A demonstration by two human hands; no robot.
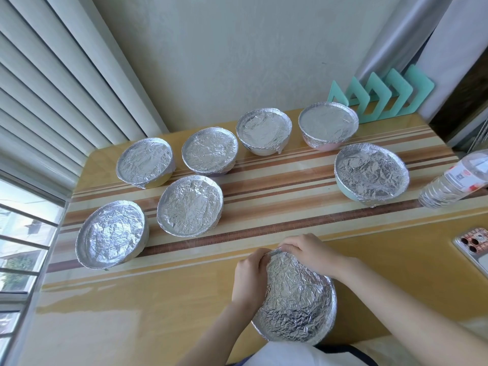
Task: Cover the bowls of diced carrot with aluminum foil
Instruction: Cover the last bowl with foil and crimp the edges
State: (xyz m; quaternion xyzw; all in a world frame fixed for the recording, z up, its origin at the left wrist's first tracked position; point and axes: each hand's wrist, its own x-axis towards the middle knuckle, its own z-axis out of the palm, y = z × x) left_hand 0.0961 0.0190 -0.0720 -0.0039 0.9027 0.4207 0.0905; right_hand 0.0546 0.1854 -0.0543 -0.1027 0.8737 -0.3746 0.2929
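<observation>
A foil-covered bowl (295,302) sits at the near edge of the table, its crinkled foil stretched over the rim. My left hand (249,276) grips the bowl's far-left rim, fingers curled over the foil. At the far rim my right hand (309,250) has its fingers curled down onto the foil edge. Several other foil-covered bowls stand further back: one at the near left (112,235), one beside it (190,206), a row behind (210,151), and one at the right (371,173). No carrot is visible.
A clear plastic water bottle (454,180) lies at the right edge of the striped yellow table (132,313). A phone (475,247) rests near the right edge. Teal foam shapes (383,96) lean against the back wall. Window blinds run along the left.
</observation>
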